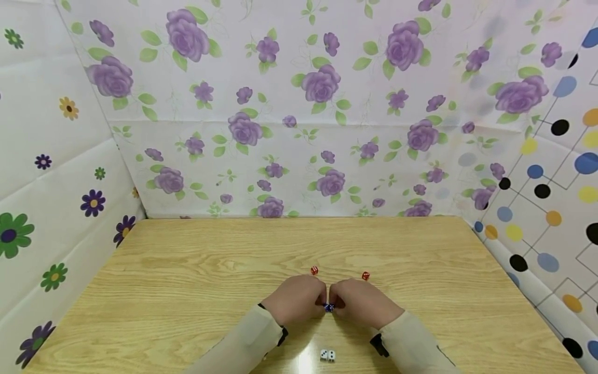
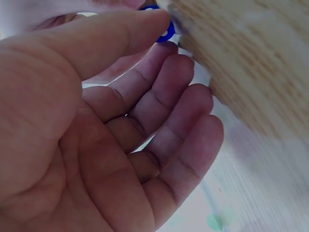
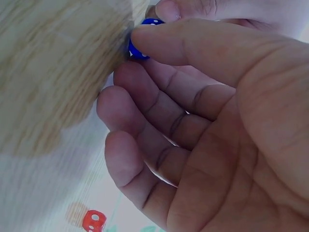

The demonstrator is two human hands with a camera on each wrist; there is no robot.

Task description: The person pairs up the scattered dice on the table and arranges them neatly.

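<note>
Two blue dice (image 1: 329,307) with white pips sit side by side low over the wooden table, between my two hands. My left hand (image 1: 299,298) pinches one blue die (image 2: 166,34) between thumb and fingers, its other fingers curled loosely below. From the opposite side, my right hand (image 1: 362,301) grips the other blue die (image 3: 140,50) in the same way, thumb across its face. Fingertips of both hands nearly meet around the dice and cover much of them.
Two white dice (image 1: 328,355) lie together nearer the table's front edge. Beyond my hands are a red die (image 1: 314,270) at left and another red die (image 1: 366,275) at right. Patterned sheets hang behind and beside the wooden table (image 1: 187,259).
</note>
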